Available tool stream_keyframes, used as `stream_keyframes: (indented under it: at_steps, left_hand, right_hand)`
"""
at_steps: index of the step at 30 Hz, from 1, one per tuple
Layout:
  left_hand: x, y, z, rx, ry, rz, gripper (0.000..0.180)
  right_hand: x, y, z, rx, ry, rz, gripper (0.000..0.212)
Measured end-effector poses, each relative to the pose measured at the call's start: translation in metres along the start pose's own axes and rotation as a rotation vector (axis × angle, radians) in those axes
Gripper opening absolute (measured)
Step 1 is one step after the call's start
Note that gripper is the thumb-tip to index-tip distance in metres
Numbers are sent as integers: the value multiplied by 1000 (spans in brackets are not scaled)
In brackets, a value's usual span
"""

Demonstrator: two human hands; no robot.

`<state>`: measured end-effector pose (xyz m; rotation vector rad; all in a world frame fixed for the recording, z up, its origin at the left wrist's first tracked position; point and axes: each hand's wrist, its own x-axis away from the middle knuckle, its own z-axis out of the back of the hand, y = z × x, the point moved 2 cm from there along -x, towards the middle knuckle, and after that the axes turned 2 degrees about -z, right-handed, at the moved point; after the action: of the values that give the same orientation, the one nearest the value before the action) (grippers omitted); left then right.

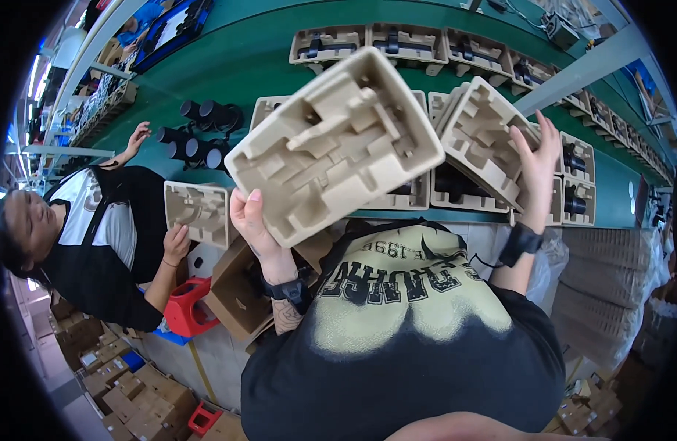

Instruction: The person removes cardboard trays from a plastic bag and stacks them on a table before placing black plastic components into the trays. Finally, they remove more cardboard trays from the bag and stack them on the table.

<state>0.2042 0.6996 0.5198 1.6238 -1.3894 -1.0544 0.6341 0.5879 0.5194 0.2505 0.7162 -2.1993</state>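
My left hand (252, 220) grips a beige moulded-pulp tray (316, 158) by its near left corner. The tray is raised and tilted above the bench, its moulded hollows facing up with nothing in them. A second pulp tray (485, 132) leans at a slant over other trays on the bench. Beside its right edge is my right hand (537, 158), fingers stretched up and apart, the thumb near the rim. Under the slanted tray, a dark item (456, 187) partly shows in another tray. The raised tray hides part of the bench behind it.
On the green bench (258, 70), black cylindrical devices (199, 136) stand left of the trays. A row of filled trays (405, 45) runs along the far side. At left, a co-worker (96, 235) holds a pulp tray (199, 209). Wrapped tray stacks (603, 287) stand right; a carton (239, 287) is below.
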Motion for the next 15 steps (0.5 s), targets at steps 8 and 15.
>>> stream_keyframes:
  at_steps: [8, 15]
  left_hand:
    - [-27, -68, 101, -114, 134, 98, 8]
    - [-85, -53, 81, -1150, -65, 144, 15]
  right_hand:
    - [43, 68, 39, -302, -230, -385, 67]
    - [53, 95, 30, -628, -131, -560, 48]
